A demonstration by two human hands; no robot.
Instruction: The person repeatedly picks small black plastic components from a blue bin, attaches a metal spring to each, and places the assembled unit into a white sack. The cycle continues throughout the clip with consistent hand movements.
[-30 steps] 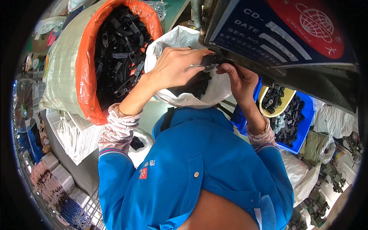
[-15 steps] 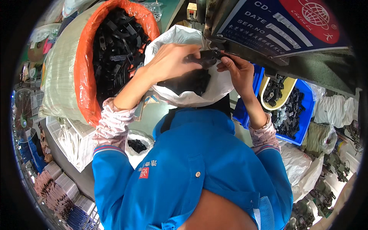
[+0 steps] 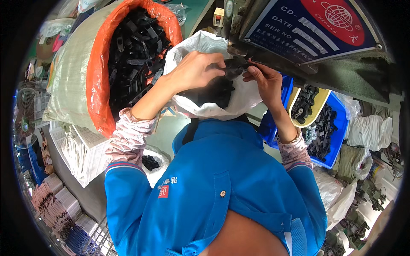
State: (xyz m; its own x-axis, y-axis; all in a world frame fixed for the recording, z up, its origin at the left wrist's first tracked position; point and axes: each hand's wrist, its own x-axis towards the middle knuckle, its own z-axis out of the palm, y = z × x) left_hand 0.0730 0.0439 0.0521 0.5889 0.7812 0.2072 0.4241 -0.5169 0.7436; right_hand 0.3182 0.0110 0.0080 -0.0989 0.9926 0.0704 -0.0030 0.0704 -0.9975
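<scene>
A black molded plastic part is held in front of my chest, above a white sack. The fingers of my left hand are closed round the part's left end. At its other end my right hand pinches with thumb and forefinger; whether it grips the part itself or a small dark piece against it is too small to tell. Just beyond the fingertips sits the dark metal of a machine. Inside the white sack, below my hands, lies a heap of black parts, partly in shadow.
A large woven sack with an orange liner, full of black plastic parts, stands at left. At right, a blue bin and a cream tray hold small dark pieces. A machine plate overhangs the far right. A white basket sits lower left.
Both hands keep nearly the same place and grip. The right fingertips and the part's right end have lowered slightly toward me. The whole view has shifted a little.
</scene>
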